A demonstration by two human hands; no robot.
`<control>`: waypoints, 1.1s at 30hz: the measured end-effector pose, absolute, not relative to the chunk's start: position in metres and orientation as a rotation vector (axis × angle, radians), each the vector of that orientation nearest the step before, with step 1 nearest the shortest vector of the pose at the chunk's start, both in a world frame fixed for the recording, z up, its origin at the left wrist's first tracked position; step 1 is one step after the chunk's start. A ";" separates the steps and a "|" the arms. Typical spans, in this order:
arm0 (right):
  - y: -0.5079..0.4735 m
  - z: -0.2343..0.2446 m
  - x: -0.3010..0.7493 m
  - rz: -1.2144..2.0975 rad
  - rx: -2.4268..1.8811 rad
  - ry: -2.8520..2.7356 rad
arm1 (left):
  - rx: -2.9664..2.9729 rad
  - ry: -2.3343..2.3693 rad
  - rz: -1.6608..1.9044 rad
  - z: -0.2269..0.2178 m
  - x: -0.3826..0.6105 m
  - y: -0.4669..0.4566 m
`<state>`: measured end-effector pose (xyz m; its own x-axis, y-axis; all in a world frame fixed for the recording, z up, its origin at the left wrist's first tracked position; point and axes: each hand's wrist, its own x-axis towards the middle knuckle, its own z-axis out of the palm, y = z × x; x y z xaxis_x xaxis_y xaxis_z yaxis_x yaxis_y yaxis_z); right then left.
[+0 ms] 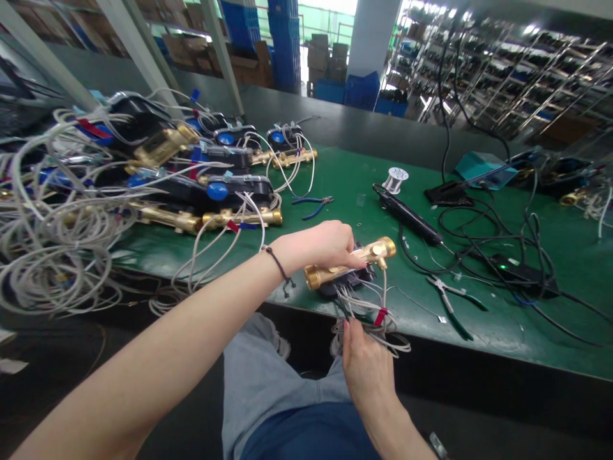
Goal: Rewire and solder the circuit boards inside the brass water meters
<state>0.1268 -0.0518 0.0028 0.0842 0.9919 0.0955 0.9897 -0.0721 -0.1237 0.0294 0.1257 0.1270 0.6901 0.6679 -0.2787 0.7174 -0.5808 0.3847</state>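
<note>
At the table's front edge lies a meter with a threaded brass pipe body (382,248) and a black housing (335,286) underneath it. My left hand (330,246) reaches over from the left, its fingers closed round the middle of the brass body. Grey cables (393,342) run out of the housing toward me and hang in a bundle over the edge, with a red tag (381,316) on one. Thumb and fingers of my right hand (368,364) pinch the cables just below the housing; the exact strands are partly hidden.
Several similar meters (239,188) with coiled grey cables (62,249) are piled on the left. Blue-handled cutters (313,203), a solder spool (396,179), a black soldering tool (409,216), green-handled pliers (450,303) and tangled black leads (502,223) lie on the green mat (345,172).
</note>
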 end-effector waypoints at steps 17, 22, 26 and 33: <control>-0.017 0.060 0.151 0.355 -2.238 -2.407 | 2.503 1.064 -0.074 0.120 0.028 0.128; -0.023 0.045 0.149 0.307 -2.227 -2.373 | 2.488 1.084 -0.047 0.116 0.027 0.130; -0.023 0.043 0.154 0.306 -2.142 -2.385 | 2.503 1.072 -0.052 0.116 0.027 0.130; -0.024 0.031 0.146 0.362 -2.095 -2.185 | 2.496 1.086 -0.017 0.112 0.027 0.128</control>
